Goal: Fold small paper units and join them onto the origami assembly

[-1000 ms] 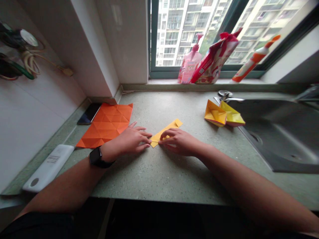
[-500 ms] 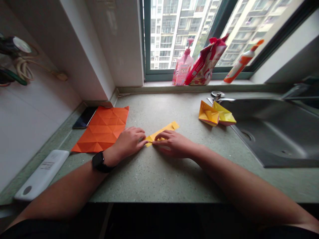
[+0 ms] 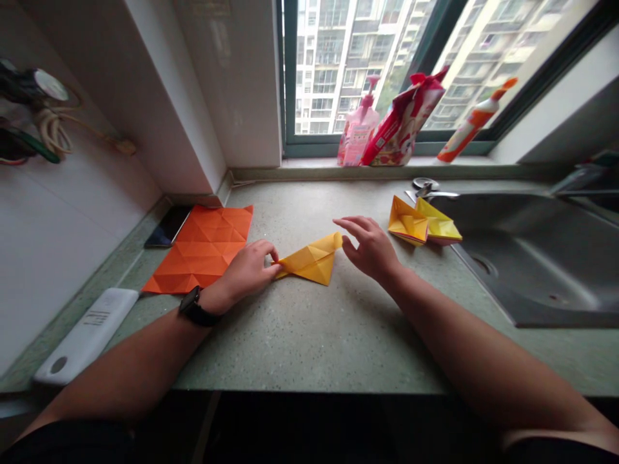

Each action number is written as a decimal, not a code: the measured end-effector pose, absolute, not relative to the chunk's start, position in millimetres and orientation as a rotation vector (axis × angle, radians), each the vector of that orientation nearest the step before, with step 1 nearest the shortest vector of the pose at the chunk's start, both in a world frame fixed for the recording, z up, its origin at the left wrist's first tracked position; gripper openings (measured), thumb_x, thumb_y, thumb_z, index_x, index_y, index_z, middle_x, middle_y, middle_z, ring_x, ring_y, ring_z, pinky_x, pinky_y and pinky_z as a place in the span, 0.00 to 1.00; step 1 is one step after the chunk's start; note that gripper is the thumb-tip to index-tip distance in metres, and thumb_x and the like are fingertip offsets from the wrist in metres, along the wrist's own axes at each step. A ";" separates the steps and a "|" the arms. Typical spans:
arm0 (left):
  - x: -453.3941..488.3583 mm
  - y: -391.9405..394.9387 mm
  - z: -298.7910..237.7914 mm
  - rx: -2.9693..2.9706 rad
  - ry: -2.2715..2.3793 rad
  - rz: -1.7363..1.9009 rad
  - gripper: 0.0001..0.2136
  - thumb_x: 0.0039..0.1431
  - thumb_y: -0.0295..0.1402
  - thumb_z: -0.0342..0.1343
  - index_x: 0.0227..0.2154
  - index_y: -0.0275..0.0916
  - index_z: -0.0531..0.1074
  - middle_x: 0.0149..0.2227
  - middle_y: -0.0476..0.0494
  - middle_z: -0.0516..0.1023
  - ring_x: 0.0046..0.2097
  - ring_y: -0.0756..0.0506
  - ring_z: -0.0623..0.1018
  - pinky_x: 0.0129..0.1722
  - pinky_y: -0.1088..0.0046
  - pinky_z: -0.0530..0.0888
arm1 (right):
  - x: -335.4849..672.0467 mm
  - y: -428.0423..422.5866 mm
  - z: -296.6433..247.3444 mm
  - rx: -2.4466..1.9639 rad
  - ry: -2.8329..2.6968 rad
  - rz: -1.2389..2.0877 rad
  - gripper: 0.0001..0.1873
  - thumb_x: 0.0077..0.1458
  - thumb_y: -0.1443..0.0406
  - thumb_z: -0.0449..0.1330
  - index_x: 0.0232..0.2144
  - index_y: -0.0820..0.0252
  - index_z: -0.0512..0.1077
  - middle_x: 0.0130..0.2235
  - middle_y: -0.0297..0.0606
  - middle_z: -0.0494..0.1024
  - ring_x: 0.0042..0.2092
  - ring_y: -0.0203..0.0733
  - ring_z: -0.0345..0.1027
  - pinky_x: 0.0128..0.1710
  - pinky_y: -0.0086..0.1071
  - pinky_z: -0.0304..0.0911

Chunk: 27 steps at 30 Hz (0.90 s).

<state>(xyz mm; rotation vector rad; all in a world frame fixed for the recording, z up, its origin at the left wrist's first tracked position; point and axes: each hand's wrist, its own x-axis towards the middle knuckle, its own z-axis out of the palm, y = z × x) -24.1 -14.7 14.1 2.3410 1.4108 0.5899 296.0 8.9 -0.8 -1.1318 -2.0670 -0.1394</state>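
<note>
A yellow sheet of origami paper [image 3: 312,261], creased and partly folded, lies on the counter between my hands. My left hand [image 3: 251,265] pinches its left corner between thumb and fingers. Just off the paper's upper right end is my right hand [image 3: 370,246], fingers apart and holding nothing. Beside my left hand spreads a creased orange sheet of paper [image 3: 207,245]. Two folded paper boats stand to the right: an orange-yellow paper boat [image 3: 406,222] and, touching it, a yellow paper boat [image 3: 440,222].
A phone [image 3: 167,227] lies partly under the orange sheet, and a white oblong device [image 3: 87,335] sits at the left. The steel sink [image 3: 536,258] is on the right. A pink pump bottle [image 3: 358,135], a red bag [image 3: 403,122] and an orange-white bottle [image 3: 474,125] stand on the windowsill.
The yellow paper has gone from a narrow folded strip to a wider, more opened shape. My right hand has let go of it and moved up and right; my left hand still pinches its left end.
</note>
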 end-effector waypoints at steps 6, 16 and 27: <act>-31.9 -10.5 24.3 2.269 1.397 1.020 0.04 0.64 0.29 0.62 0.36 0.40 0.72 0.40 0.46 0.78 0.41 0.45 0.79 0.43 0.66 0.80 | 296.7 8.3 1.1 -1.146 -1.916 -0.187 0.35 0.63 0.70 0.58 0.71 0.50 0.65 0.59 0.49 0.75 0.60 0.60 0.72 0.61 0.58 0.71; -22.5 -30.4 22.0 2.979 0.992 0.981 0.14 0.68 0.21 0.53 0.51 0.42 0.70 0.46 0.42 0.79 0.49 0.41 0.78 0.52 0.59 0.78 | 290.2 5.6 -1.4 -1.114 -1.926 -0.129 0.31 0.64 0.70 0.58 0.68 0.51 0.66 0.57 0.50 0.75 0.58 0.59 0.73 0.57 0.55 0.74; -14.0 -26.4 0.3 2.757 0.639 0.515 0.14 0.72 0.35 0.61 0.57 0.41 0.74 0.60 0.36 0.80 0.59 0.38 0.81 0.59 0.58 0.78 | 281.7 -0.9 -4.9 -0.919 -2.198 -0.018 0.23 0.67 0.69 0.58 0.62 0.53 0.72 0.53 0.46 0.83 0.53 0.54 0.76 0.55 0.53 0.73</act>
